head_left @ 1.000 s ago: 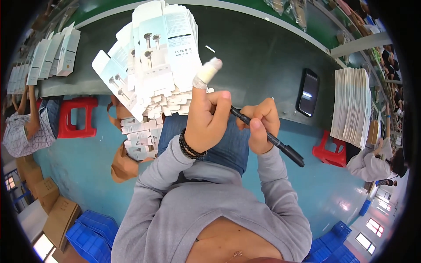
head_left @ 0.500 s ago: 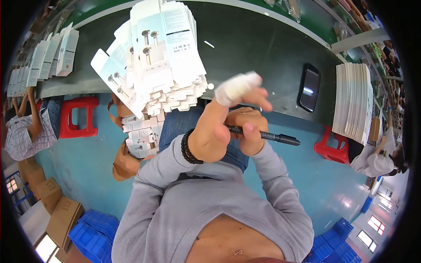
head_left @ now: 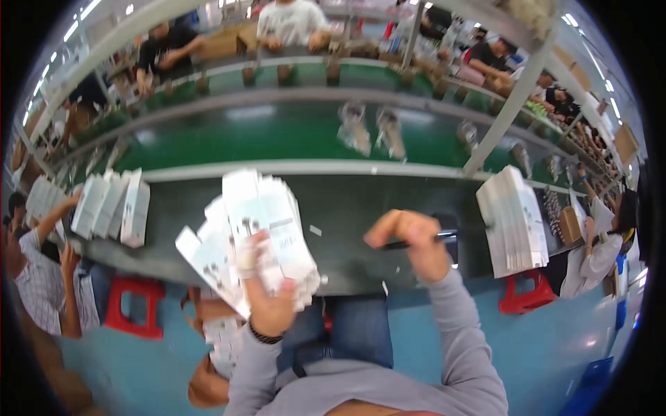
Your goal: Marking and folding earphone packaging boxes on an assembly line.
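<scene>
Your left hand (head_left: pixel 269 295), open over the carton stack (head_left: pixel 283 215) at left, seems set to pick, calling for a light pinch; your right hand (head_left: pixel 418 244) grips a black pen (head_left: pixel 396 245).

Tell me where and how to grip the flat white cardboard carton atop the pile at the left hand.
The carton is probably best pinched by its near edge, from the wearer's side. It lies flat, and the pile has staggered near edges that should give a hold. The left hand is over that end.
</scene>
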